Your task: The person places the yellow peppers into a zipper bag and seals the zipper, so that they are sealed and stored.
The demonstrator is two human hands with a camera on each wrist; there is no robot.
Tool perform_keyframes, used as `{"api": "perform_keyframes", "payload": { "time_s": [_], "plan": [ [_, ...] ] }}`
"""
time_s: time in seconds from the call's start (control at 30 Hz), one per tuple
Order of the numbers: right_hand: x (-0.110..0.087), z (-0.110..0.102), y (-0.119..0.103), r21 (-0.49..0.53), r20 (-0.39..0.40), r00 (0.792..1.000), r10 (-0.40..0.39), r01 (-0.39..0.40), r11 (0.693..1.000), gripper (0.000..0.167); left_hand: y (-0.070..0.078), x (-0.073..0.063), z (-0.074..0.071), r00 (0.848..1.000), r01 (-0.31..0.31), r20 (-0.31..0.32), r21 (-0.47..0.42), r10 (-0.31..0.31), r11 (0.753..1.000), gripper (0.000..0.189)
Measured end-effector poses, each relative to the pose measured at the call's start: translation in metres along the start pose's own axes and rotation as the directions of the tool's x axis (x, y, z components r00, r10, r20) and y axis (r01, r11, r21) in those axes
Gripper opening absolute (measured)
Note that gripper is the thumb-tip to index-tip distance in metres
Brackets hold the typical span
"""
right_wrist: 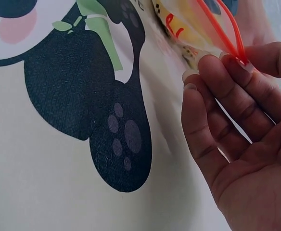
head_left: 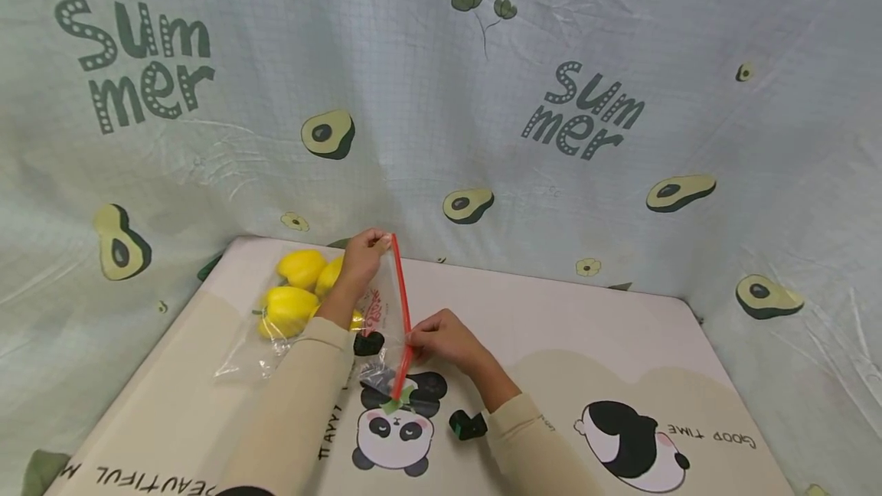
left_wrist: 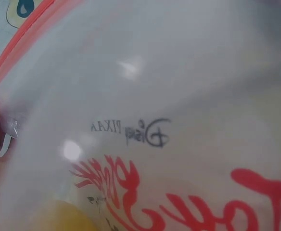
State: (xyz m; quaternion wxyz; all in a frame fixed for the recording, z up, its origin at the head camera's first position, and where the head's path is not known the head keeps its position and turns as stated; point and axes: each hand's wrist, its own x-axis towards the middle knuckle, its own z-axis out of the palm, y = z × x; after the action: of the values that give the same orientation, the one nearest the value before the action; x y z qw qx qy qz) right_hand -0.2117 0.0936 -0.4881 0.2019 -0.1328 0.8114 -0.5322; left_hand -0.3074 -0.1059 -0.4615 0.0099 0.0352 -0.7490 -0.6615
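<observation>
A clear zip bag (head_left: 389, 289) with a red zip edge lies over the left part of the table. Several yellow bell peppers (head_left: 289, 312) show through its plastic. My left hand (head_left: 361, 259) pinches the far end of the red edge, its forearm reaching across the bag and hiding part of it. Lower along that edge, my right hand (head_left: 448, 339) pinches the strip between thumb and forefinger. Up close in the right wrist view, the red zip (right_wrist: 227, 29) meets the fingertips, the other fingers bent beside it. Red lettering (left_wrist: 198, 211) on the bag fills the left wrist view.
A pale cloth with panda prints (head_left: 396, 435) covers the table (head_left: 551, 320). Behind and at both sides hangs a curtain (head_left: 413, 98) printed with avocados and lettering. The table's far edge runs just beyond my left hand.
</observation>
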Motion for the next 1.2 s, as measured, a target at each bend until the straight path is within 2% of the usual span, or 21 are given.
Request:
{"api": "perform_keyframes", "payload": {
  "time_s": [0.33, 0.6, 0.8, 1.2],
  "plan": [
    [-0.003, 0.002, -0.001, -0.019, 0.062, 0.998, -0.027, 0.029, 0.999, 0.025, 0.000, 0.002, -0.003, 1.000, -0.007, -0.015, -0.003, 0.007, 1.000, 0.033],
    [-0.005, 0.003, -0.002, -0.027, 0.094, 0.995, -0.036, 0.039, 0.999, 0.025, -0.001, 0.005, -0.003, 0.999, -0.044, -0.004, -0.024, 0.044, 0.999, 0.031],
    [-0.007, 0.004, -0.001, -0.012, 0.118, 0.991, -0.061, 0.063, 0.998, 0.025, -0.001, 0.007, -0.002, 0.999, -0.032, 0.007, -0.009, 0.032, 0.999, 0.031],
    [-0.013, 0.004, -0.001, 0.023, 0.146, 0.988, -0.047, 0.044, 0.999, 0.025, -0.005, 0.011, -0.003, 1.000, -0.019, 0.012, -0.020, 0.020, 1.000, 0.030]
  ]
}}
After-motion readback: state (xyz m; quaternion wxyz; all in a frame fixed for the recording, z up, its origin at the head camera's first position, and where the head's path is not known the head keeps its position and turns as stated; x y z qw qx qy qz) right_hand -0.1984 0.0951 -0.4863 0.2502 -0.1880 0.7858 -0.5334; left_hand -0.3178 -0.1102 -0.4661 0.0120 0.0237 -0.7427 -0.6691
